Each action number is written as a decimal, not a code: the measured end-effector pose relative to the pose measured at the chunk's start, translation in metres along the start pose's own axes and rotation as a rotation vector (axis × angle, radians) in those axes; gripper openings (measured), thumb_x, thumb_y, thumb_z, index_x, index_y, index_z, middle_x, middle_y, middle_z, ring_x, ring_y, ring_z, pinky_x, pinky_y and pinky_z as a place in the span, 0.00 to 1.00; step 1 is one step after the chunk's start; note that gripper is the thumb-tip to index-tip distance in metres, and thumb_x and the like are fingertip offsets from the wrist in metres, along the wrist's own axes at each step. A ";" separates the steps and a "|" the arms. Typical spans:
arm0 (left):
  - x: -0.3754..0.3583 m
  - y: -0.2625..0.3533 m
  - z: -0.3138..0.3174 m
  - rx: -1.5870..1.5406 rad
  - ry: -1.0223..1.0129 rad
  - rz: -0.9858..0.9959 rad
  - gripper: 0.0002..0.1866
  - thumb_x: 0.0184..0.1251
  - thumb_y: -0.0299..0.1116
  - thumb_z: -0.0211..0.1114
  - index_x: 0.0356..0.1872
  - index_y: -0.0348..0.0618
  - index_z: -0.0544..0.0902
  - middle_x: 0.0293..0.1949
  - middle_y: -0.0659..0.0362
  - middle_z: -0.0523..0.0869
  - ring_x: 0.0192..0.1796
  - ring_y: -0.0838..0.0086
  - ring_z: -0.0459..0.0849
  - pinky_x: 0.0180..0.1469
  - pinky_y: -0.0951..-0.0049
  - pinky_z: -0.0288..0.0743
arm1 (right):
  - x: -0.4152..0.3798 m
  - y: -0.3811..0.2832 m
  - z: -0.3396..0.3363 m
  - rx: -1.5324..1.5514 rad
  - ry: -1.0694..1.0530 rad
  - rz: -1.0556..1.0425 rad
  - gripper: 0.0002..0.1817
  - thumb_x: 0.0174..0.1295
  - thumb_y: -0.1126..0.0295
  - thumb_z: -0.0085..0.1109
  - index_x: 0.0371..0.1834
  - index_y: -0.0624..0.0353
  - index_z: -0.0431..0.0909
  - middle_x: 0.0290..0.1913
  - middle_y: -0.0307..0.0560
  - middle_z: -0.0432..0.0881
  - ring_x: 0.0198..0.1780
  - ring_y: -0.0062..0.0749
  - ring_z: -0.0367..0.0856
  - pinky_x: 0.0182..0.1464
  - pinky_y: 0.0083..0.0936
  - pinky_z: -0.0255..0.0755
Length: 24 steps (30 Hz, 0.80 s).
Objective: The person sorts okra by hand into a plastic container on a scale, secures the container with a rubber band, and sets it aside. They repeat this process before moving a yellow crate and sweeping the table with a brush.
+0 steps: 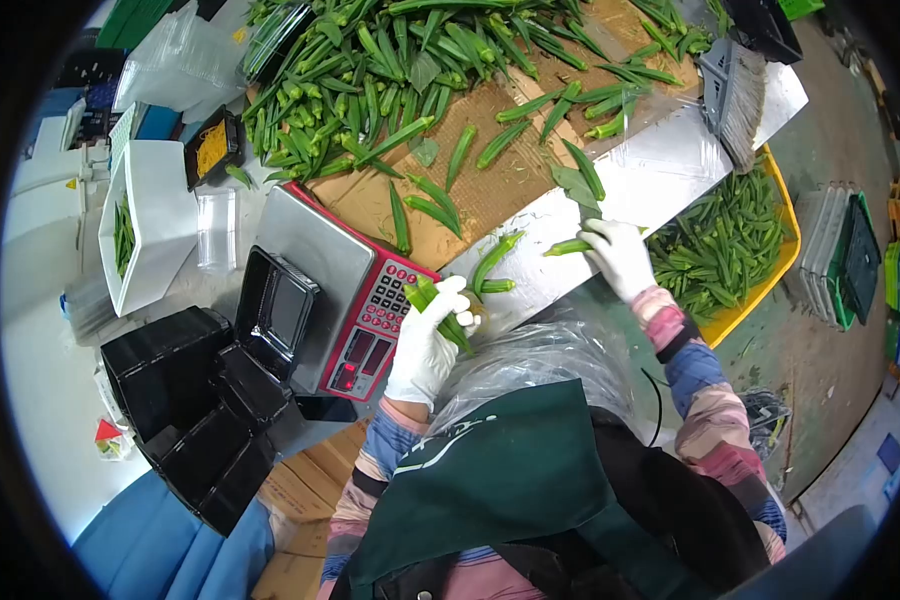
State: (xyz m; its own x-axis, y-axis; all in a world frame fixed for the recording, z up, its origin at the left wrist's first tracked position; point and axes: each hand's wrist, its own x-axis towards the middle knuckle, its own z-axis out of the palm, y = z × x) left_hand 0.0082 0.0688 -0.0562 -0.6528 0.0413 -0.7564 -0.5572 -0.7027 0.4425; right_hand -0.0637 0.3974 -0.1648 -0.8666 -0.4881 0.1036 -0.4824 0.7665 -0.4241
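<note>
My left hand (428,335), in a white glove, is closed around a few green okra pods (425,294) beside the red and grey scale (332,262). Over the white table edge, my gloved right hand (618,258) pinches a single okra pod (568,247). Between my hands, a curved okra pod (492,260) and a short one (497,286) lie on the white surface. A large okra pile (370,80) covers the cardboard (510,180) beyond. An open black tray (273,305) rests on the scale.
Stacked black trays (170,370) stand at the left, near a white box (155,215). A yellow crate (792,225) full of okra is at the right, below a grey brush (735,100). Clear plastic (540,370) hangs before my apron.
</note>
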 end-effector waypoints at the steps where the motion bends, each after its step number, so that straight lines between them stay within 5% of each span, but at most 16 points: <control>1: -0.001 0.003 -0.001 -0.017 -0.002 0.015 0.17 0.71 0.28 0.66 0.58 0.36 0.77 0.36 0.59 0.82 0.35 0.71 0.81 0.46 0.62 0.80 | -0.010 0.007 -0.011 0.016 -0.040 0.023 0.18 0.53 0.70 0.68 0.49 0.55 0.83 0.58 0.49 0.81 0.58 0.48 0.79 0.61 0.42 0.73; 3: -0.004 0.012 -0.002 -0.049 -0.009 0.050 0.17 0.71 0.29 0.66 0.58 0.35 0.78 0.36 0.59 0.82 0.35 0.72 0.81 0.46 0.62 0.80 | -0.036 0.032 -0.045 -0.101 -0.057 0.173 0.16 0.53 0.72 0.68 0.47 0.57 0.84 0.56 0.52 0.83 0.56 0.50 0.81 0.59 0.41 0.75; 7: -0.013 0.024 0.002 -0.053 0.013 0.123 0.17 0.72 0.30 0.66 0.57 0.36 0.78 0.35 0.60 0.81 0.35 0.73 0.80 0.45 0.65 0.79 | -0.094 0.078 -0.076 -0.652 0.265 0.446 0.25 0.51 0.75 0.70 0.56 0.62 0.79 0.64 0.59 0.78 0.63 0.54 0.77 0.64 0.43 0.73; 10: -0.016 0.026 0.002 -0.066 0.008 0.127 0.16 0.72 0.30 0.66 0.57 0.37 0.79 0.35 0.61 0.81 0.36 0.73 0.80 0.45 0.65 0.79 | -0.015 -0.006 -0.093 -0.085 0.065 0.282 0.34 0.50 0.71 0.73 0.64 0.61 0.74 0.63 0.61 0.77 0.63 0.56 0.77 0.63 0.44 0.72; 12: -0.016 0.027 0.004 -0.062 0.003 0.129 0.16 0.72 0.30 0.66 0.57 0.37 0.79 0.35 0.61 0.81 0.36 0.73 0.80 0.46 0.65 0.80 | 0.009 -0.052 -0.044 0.095 -0.086 0.067 0.36 0.52 0.59 0.72 0.66 0.58 0.74 0.64 0.58 0.76 0.68 0.54 0.72 0.70 0.47 0.66; 15: -0.019 0.028 0.007 -0.054 0.006 0.135 0.15 0.72 0.31 0.66 0.56 0.38 0.79 0.35 0.61 0.81 0.36 0.73 0.81 0.46 0.64 0.81 | 0.049 -0.116 0.015 0.068 -0.105 -0.294 0.34 0.54 0.61 0.70 0.66 0.56 0.74 0.67 0.54 0.75 0.71 0.51 0.70 0.73 0.50 0.62; 18: -0.027 0.028 0.005 -0.089 0.018 0.164 0.15 0.73 0.29 0.65 0.56 0.35 0.78 0.36 0.58 0.81 0.36 0.73 0.79 0.43 0.66 0.79 | 0.062 -0.119 0.063 0.032 -0.182 -0.381 0.33 0.55 0.64 0.66 0.67 0.54 0.73 0.66 0.53 0.75 0.69 0.50 0.72 0.72 0.49 0.64; 21: -0.032 0.026 -0.005 -0.118 0.045 0.179 0.15 0.72 0.29 0.65 0.56 0.35 0.79 0.36 0.58 0.81 0.35 0.73 0.79 0.42 0.66 0.78 | 0.045 -0.071 0.076 0.048 -0.137 -0.226 0.25 0.57 0.65 0.63 0.60 0.53 0.78 0.56 0.52 0.82 0.60 0.46 0.80 0.63 0.44 0.73; 23: -0.034 0.025 -0.012 -0.132 0.045 0.173 0.15 0.73 0.29 0.65 0.56 0.35 0.78 0.36 0.59 0.81 0.36 0.74 0.79 0.43 0.66 0.79 | 0.037 -0.055 -0.007 0.184 -0.162 -0.040 0.16 0.57 0.69 0.60 0.50 0.54 0.83 0.43 0.52 0.85 0.47 0.46 0.84 0.51 0.40 0.78; 24: -0.034 0.024 -0.016 -0.140 0.039 0.171 0.15 0.73 0.29 0.65 0.56 0.35 0.78 0.36 0.59 0.81 0.36 0.74 0.79 0.43 0.66 0.79 | 0.009 -0.030 -0.023 -0.014 -0.192 0.082 0.11 0.56 0.73 0.58 0.41 0.55 0.84 0.36 0.51 0.84 0.40 0.48 0.84 0.45 0.40 0.77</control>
State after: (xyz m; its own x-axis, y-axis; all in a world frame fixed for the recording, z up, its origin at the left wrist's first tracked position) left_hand 0.0249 0.0391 -0.0274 -0.7100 -0.1124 -0.6952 -0.3616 -0.7889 0.4968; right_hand -0.0600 0.3795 -0.1309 -0.8636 -0.4932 -0.1047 -0.4139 0.8122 -0.4112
